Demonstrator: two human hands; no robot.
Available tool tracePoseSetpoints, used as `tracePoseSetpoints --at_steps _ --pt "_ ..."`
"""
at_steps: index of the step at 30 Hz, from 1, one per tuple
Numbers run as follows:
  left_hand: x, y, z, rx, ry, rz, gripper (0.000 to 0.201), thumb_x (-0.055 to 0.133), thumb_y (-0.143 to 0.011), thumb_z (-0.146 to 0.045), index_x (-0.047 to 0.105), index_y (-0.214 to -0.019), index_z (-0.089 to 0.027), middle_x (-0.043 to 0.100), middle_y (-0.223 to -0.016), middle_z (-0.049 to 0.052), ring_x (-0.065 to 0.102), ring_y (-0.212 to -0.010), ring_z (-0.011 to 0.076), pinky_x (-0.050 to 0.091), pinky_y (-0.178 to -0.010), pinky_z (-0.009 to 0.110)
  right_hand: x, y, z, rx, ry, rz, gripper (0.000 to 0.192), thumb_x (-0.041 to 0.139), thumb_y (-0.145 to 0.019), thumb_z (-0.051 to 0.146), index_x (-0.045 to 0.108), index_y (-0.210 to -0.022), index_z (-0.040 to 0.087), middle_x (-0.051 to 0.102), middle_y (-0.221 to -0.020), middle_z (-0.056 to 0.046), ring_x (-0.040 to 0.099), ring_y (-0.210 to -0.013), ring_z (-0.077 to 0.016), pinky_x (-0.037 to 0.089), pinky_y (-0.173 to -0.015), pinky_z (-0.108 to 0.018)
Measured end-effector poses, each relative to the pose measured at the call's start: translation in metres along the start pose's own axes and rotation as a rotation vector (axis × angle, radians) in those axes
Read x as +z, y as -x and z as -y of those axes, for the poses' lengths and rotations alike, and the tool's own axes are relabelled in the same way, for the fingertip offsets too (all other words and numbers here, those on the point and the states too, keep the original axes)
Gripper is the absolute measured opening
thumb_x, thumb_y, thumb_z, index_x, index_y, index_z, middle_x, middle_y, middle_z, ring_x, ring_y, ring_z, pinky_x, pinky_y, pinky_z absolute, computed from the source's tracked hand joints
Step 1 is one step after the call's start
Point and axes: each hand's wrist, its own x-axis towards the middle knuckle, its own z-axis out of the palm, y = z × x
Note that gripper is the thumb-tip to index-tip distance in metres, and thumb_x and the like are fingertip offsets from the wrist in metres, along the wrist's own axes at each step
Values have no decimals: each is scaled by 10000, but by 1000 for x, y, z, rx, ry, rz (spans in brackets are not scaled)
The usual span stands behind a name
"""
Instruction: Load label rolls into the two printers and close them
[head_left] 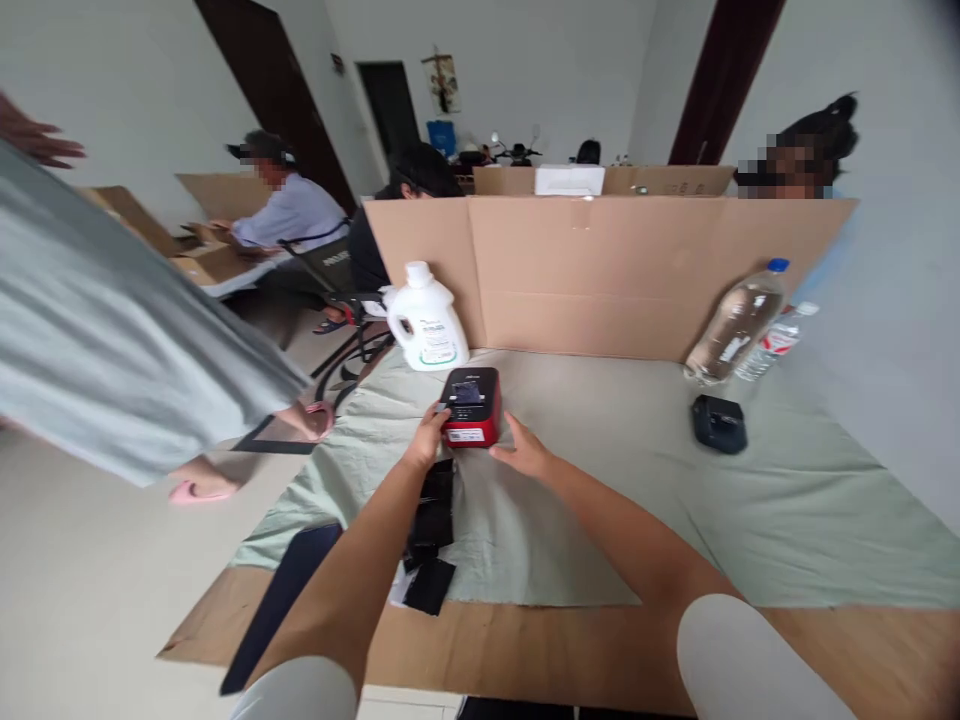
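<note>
A small red and black device [470, 405] stands on the pale green cloth [600, 480] that covers the table. My left hand [427, 437] grips its left side, with the thumb on the top front edge. My right hand [523, 450] touches its lower right corner, fingers spread along the side. Under my left forearm lies a pile of black flat pieces [431, 545] on the cloth.
A white jug [425, 320] stands behind the device. A cardboard screen [600, 270] lines the table's far edge. Two plastic bottles [739, 320] lean at the right, a small black box [718, 423] before them. A person in grey [112, 330] stands at the left; others sit behind.
</note>
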Motion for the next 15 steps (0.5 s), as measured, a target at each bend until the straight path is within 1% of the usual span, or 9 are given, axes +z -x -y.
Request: tracePoseSetpoints --at_steps 2,3,4,5,7,9,10,12,15 --pt "2 11 -1 60 -276 -225 475 624 -740 -317 525 -1171 -141 572 -1230 133 491 -1230 309 350 -1065 487 -36 14 -24 54 131 -1 719 660 -767 432 425 -1380 138 536 -1335 -148 500 -1239 -273 419 -1007 -396" --pt "5 19 1 155 -434 -326 512 623 -748 -312 498 -1211 -133 502 -1321 156 413 -1303 319 289 -1105 496 -60 20 -37 93 223 -27 713 647 -777 426 421 -1384 129 512 -1361 -165 461 -1274 -283 378 -1048 -415" --pt "10 30 4 297 -570 -359 554 613 -764 -319 465 -1257 -117 408 -1410 183 324 -1366 328 235 -1134 500 -87 26 -49 146 321 -78 708 644 -777 418 424 -1382 124 492 -1379 -181 426 -1298 -296 335 -1080 -442" --pt "16 43 8 443 -673 -343 581 605 -778 -329 440 -1290 -107 330 -1466 197 267 -1397 333 203 -1148 501 -116 32 -61 210 445 -137 698 645 -776 418 438 -1372 121 481 -1385 -193 398 -1313 -311 299 -1096 -467" --pt "35 78 21 683 -801 -151 533 569 -819 -334 454 -1289 -110 333 -1470 193 262 -1405 323 211 -1152 488 -174 44 -83 373 683 -273 685 620 -792 434 437 -1373 121 407 -1436 -215 305 -1359 -361 243 -1093 -538" --pt "62 118 38 795 -898 158 433 512 -861 -300 495 -1267 -151 438 -1419 151 292 -1400 302 240 -1143 484 -225 56 -103 556 866 -365 726 635 -776 456 412 -1393 144 298 -1495 -225 222 -1383 -413 206 -1071 -593" --pt "77 138 47 809 -951 299 430 483 -879 -279 483 -1296 -171 443 -1431 132 276 -1413 293 246 -1139 488 -245 61 -112 644 923 -367 757 654 -756 472 402 -1402 169 237 -1521 -222 178 -1393 -438 201 -1061 -603" --pt "105 174 64 806 -1054 565 479 439 -909 -254 418 -1386 -214 386 -1498 92 213 -1445 271 223 -1149 494 -274 73 -127 851 939 -321 818 664 -735 508 347 -1437 235 173 -1538 -215 175 -1388 -463 225 -1039 -607" --pt "130 213 82 813 -1168 907 553 445 -931 -357 321 -1464 -281 248 -1576 48 123 -1470 280 137 -1169 527 -292 91 -138 1070 785 -235 845 586 -771 567 234 -1486 287 281 -1458 -219 376 -1295 -415 338 -987 -525"
